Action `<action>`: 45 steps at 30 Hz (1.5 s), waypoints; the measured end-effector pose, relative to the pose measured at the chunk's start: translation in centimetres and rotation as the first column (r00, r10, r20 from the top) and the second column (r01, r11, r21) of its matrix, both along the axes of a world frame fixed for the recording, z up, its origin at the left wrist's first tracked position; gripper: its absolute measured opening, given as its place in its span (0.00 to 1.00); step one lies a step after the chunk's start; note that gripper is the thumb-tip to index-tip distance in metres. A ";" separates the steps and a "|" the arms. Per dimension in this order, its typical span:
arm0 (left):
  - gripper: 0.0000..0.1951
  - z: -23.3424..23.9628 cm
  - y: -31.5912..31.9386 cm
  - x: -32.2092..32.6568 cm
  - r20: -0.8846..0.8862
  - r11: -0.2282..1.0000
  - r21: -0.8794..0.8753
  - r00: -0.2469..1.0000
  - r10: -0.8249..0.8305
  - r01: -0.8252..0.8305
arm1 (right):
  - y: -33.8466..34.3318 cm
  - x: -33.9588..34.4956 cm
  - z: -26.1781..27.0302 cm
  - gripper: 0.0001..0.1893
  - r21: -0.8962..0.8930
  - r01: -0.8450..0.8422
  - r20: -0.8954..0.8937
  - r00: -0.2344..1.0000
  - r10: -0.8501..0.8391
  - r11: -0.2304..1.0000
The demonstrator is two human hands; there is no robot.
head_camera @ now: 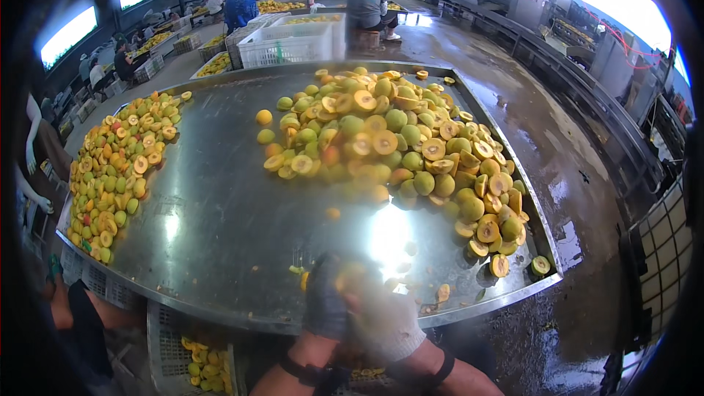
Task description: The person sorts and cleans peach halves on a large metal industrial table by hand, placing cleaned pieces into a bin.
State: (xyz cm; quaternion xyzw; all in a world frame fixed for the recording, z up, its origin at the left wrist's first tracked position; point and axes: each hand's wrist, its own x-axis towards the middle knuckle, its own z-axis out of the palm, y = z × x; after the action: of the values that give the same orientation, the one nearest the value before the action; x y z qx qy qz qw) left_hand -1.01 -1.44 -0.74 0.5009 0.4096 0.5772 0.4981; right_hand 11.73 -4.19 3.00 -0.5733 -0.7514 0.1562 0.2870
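Note:
My left hand (324, 300) wears a dark glove, and my right hand (393, 322) a whitish knit glove. Both meet at the near edge of a sheet-metal tabletop (220, 214) with a raised rim. Between them is a blurred yellow-orange piece of fruit (347, 279), which the left fingers appear to grip. A smudge on the view hides the right fingertips and whatever they hold. Beyond my hands lies a large heap of halved apricot-like fruit (434, 148), greenish yellow, many with the cut face showing. Small scraps (442, 292) lie right of my hands.
A second fruit heap (118, 170) covers the table's left end, beside another person's arm (36, 192). Below the near edge stands a plastic crate (165, 349) holding fruit (209, 368). White crates (286, 44) stand behind the table. Wet floor (555, 220) runs along the right.

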 end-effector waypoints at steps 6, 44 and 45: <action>0.13 1.4 -0.5 0.3 0.228 0.999 -0.032 0.973 -0.022 0.030 | -0.3 0.0 1.3 0.20 -0.101 0.002 0.017 1.000 0.000 0.995; 0.12 -3.0 3.1 -2.4 -0.518 0.984 0.179 0.852 0.077 0.020 | 2.2 3.1 -5.9 0.23 -0.082 -0.266 -0.081 0.962 0.260 0.960; 0.14 -1.6 2.7 -2.0 -0.248 0.998 -0.031 0.967 -0.052 0.046 | 2.5 3.0 -6.0 0.24 -0.102 -0.266 -0.101 0.961 0.256 0.958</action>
State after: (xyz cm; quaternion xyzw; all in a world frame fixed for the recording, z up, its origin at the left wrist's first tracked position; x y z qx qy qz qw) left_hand -2.99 1.24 -2.29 0.5728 0.4634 0.4922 0.4634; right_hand 14.78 -1.73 -2.99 -0.4771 -0.7971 0.2607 0.2628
